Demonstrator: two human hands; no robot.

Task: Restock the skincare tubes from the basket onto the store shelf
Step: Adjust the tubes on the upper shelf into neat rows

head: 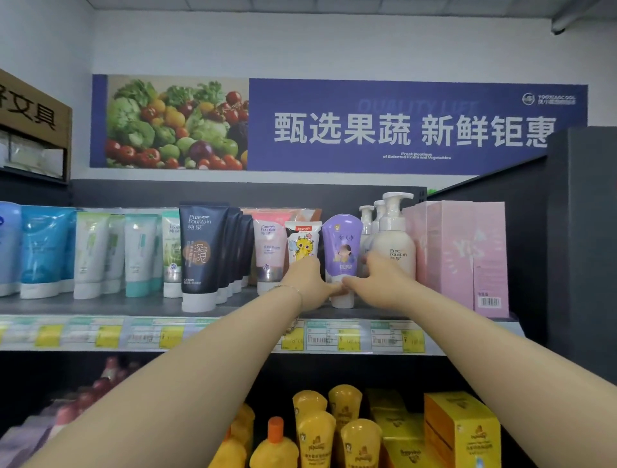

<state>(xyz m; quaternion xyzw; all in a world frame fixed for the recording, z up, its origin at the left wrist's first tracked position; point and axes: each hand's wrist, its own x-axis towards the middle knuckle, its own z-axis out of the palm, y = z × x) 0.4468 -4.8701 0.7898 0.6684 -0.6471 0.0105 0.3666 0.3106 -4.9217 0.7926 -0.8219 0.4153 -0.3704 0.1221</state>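
Purple tube (342, 240) found upright on shelf (100, 305), grasped at base by left grip (309, 284) and right grip (380, 277), beside pump bottles (394, 247).

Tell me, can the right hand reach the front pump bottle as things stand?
Probably yes. The right hand holds the purple tube right beside the front pump bottle, and nothing stands between them; it would have to let the tube go first.

We get one view only: head-worn, wide-angle, facing the shelf (117, 307) head-on and close. The shelf deck sits mid-frame, the wall banner (334, 127) is in the upper half, and the ceiling (300, 4) shows along the top edge.
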